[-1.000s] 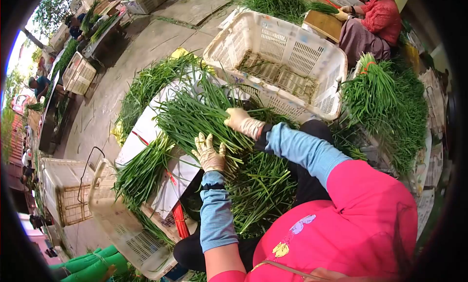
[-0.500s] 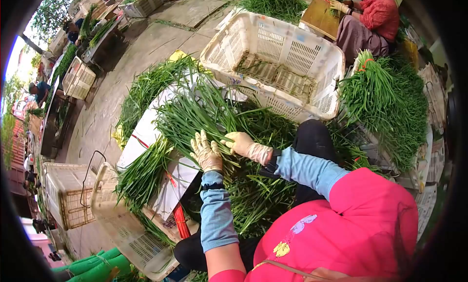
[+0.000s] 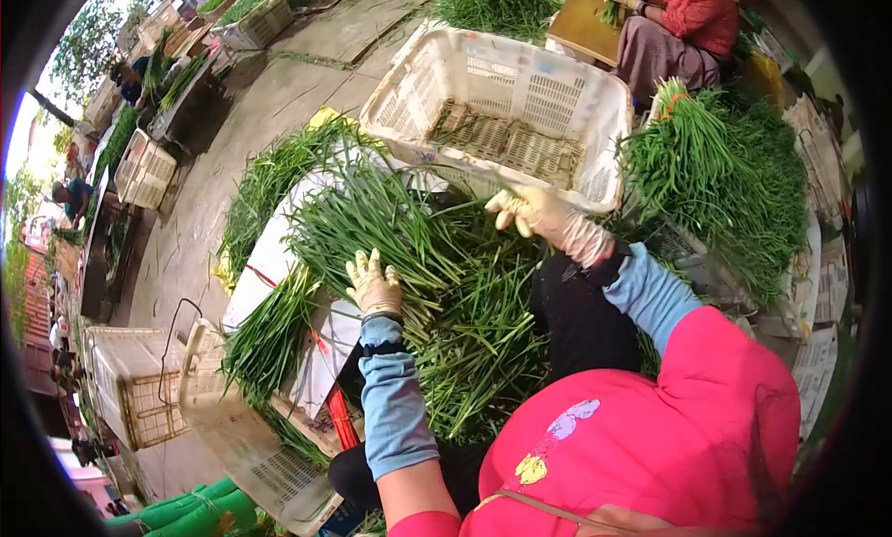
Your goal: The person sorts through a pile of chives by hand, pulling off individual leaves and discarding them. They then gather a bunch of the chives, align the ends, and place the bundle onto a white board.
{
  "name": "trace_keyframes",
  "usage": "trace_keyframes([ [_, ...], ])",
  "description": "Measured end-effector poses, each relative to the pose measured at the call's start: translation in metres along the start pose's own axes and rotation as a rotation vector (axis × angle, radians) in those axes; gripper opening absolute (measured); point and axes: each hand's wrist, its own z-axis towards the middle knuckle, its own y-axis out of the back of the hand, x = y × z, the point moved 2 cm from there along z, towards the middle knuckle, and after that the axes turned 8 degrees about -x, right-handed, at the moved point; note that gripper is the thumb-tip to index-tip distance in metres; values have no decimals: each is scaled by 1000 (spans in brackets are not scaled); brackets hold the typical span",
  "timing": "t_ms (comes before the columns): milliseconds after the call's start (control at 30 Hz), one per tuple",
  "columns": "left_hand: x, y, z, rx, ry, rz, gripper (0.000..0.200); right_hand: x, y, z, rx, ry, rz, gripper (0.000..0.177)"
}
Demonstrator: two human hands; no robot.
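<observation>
My left hand (image 3: 374, 284), gloved, rests with fingers spread against a pile of long green chives (image 3: 372, 216) on a white board (image 3: 251, 286). My right hand (image 3: 537, 219), also gloved, is raised over the near rim of a large white crate (image 3: 609, 179), its fingers curled together. What it pinches, if anything, I cannot make out. A smaller bunch of chives (image 3: 269, 337) lies left of my left hand. Looser chives (image 3: 488, 328) heap up between the board and my knee.
Tied chives with an orange band (image 3: 683, 119) lie on a green heap (image 3: 753, 193) at right. A person in red (image 3: 692, 26) sits beyond, at a wooden board (image 3: 585, 21). Red strips (image 3: 342, 418) hang beside a tilted crate (image 3: 260, 458). Other people work at far left.
My right hand has lifted off the chives and moved right and up, toward the crate. My left hand stays on the pile with fingers more spread. The view has shifted slightly.
</observation>
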Motion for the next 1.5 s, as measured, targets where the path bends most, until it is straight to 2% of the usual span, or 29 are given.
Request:
trace_keyframes([
  [67, -11, 16, -11, -97, -58, 4, 50, -3, 31, -9, -30, 103, -30, 34],
  [133, -23, 34, -28, -188, -125, 10, 49, -6, 63, -19, -10, 116, 14, 31],
  [200, -2, 22, -30, -263, -384, 2, 49, -1, 90, -37, -92, -24, -89, 29],
  [233, -1, 18, -38, -286, -349, 7, 50, 3, 105, -52, -90, -37, -67, 30],
  [267, -1, 16, -48, -298, -317, 15, 51, 10, 119, -68, -107, 63, -182, 30],
  [300, 6, 14, -57, -276, -288, -22, 51, 14, 134, -83, -129, 74, -235, 29],
  [400, 13, 14, -75, -186, -195, -94, 51, 7, 180, -122, -124, -60, -449, 30],
  [467, 31, 1, -77, -184, -217, -13, 51, -11, 204, -144, -94, -150, -472, 31],
  [600, 38, 6, -84, -83, -79, -184, 53, -68, 242, -175, -50, -272, -598, 28],
  [667, 39, 8, -89, -76, -67, -207, 53, -119, 269, -173, -213, -12, -1023, 31],
  [700, 37, 11, -91, -69, -48, -232, 53, -118, 269, -181, -318, -59, -1238, 33],
  [733, 35, 15, -93, -74, -47, -229, 53, -122, 268, -179, -317, -53, -1235, 33],
  [800, 31, 19, -100, -23, 21, -318, 51, -126, 263, -175, -443, 91, -1221, 30],
  [867, 34, 14, -103, -57, 16, -326, 49, -110, 242, -176, -414, 6, -1096, 23],
  [933, 68, -8, -98, -36, -113, -430, 45, -85, 212, -170, -388, 114, -985, 18],
  [1000, 49, 1, -109, 51, 287, -905, 39, -65, 178, -156, -409, 422, -774, 16],
  [1033, 57, -1, -96, -7, -22, -629, 38, -47, 153, -151, -343, 352, -654, 15],
  [1067, 73, -8, -100, 51, 110, -600, 40, -32, 128, -147, -277, 269, -551, 15],
  [1100, 62, -5, -106, -50, 232, -631, 45, -24, 101, -141, -224, 419, -449, 15],
  [1133, 90, -30, -95, 22, 330, -642, 48, -16, 78, -135, -182, 561, -354, 15],
  [1167, 105, -47, -91, -157, 178, -468, 48, -10, 56, -124, -111, 584, -379, 18],
  [1233, 93, -39, -90, -132, 314, -476, 48, -13, 11, -94, -5, 568, -363, 19],
  [1300, 91, -34, -85, -147, 382, -535, 48, -36, -24, -50, 20, 439, -365, 25],
  [1400, 92, -34, -71, -194, 438, -551, 47, -92, -57, 22, -68, 99, -350, 29],
  [1467, 96, -35, -64, -221, 478, -559, 46, -123, -71, 54, -186, 28, -450, 30],
  [1500, 99, -37, -62, -233, 500, -563, 46, -134, -77, 63, -181, 26, -456, 30],
])
